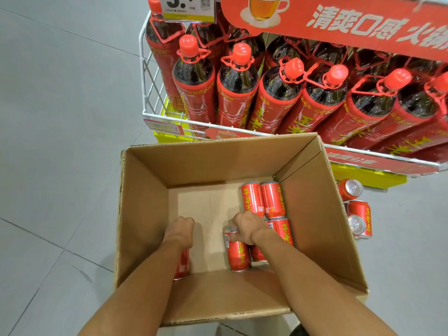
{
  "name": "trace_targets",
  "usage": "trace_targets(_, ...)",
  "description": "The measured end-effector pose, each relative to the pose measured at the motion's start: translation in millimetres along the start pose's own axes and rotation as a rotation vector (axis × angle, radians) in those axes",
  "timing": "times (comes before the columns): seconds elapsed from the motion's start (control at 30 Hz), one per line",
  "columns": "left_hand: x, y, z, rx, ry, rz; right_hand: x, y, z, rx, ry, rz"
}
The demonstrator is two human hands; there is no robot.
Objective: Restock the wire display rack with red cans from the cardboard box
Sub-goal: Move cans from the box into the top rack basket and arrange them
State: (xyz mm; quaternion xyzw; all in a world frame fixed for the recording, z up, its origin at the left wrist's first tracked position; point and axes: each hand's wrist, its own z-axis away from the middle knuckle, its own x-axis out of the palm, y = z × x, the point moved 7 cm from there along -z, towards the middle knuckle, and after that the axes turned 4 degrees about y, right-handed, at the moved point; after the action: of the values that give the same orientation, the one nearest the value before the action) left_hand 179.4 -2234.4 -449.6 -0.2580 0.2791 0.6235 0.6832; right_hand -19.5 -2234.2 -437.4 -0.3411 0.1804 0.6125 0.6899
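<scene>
Red can (238, 254) upright, right hand (244, 226) seemingly gripping

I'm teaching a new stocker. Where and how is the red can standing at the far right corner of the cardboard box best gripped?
Grip the upright red can around its upper sidewall, coming from above. The cardboard box wall and a neighbouring can flank it, so only its top is open.

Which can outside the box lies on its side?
The top can, nearest the rack: its silver lid faces sideways. The two cans below it stand upright beside the box.
</scene>
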Motion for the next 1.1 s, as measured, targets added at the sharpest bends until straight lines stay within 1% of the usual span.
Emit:
trace_targets(0.1, -0.8, -8.3, 0.4, -0.066, 0.001, 0.1, -1.2, 0.3, -1.2, -0.007, 0.008, -0.03)
trace_targets(0.2, -3.5, -18.7, -0.9, -0.116, -0.043, 0.231, -2.7, 0.2, -3.0, -0.014, 0.002, -0.033)
trace_targets(0.33, -5.3, -26.0, -3.6, -0.14, -0.075, 0.359, -0.7, 0.7, -3.2, -0.014, -0.02, -0.039)
trace_targets(0.5, -5.5, -20.7, -2.3, -0.121, -0.073, 0.35, -0.7, -0.4, -2.6, -0.011, -0.029, -0.052)
trace_targets(0.67, -4.1, -17.4, -1.2, -0.092, -0.128, 0.308, -2.8, -0.9, 0.3, -0.018, -0.057, -0.105)
trace_targets(0.77, -11.3, -17.7, 3.6, -0.11, -0.167, 0.286, -9.0, -0.6, 3.2, -0.015, -0.089, -0.14)
trace_targets(0.87, -19.5, -23.4, 9.1, -0.15, -0.183, 0.356, -15.7, 3.5, 11.1, -0.002, -0.145, -0.138)
trace_targets(0.9, -22.3, -26.2, 12.1, -0.174, -0.167, 0.397, -18.4, 6.7, 14.5, 0.013, -0.143, -0.147)
trace_targets(0.97, -28.9, -30.1, 22.1, -0.244, -0.115, 0.564, -27.3, 15.8, 25.9, 0.075, -0.066, -0.214)
trace_targets(1.03, -39.9, -29.6, 34.7, -0.314, -0.053, 0.836, -46.1, 22.8, 45.3, 0.147, 0.069, -0.388)
trace_targets(1.1, -60.4, -25.5, 54.1, -0.378, -0.018, 1.128, -69.7, 28.3, 72.8, 0.221, 0.198, -0.627)
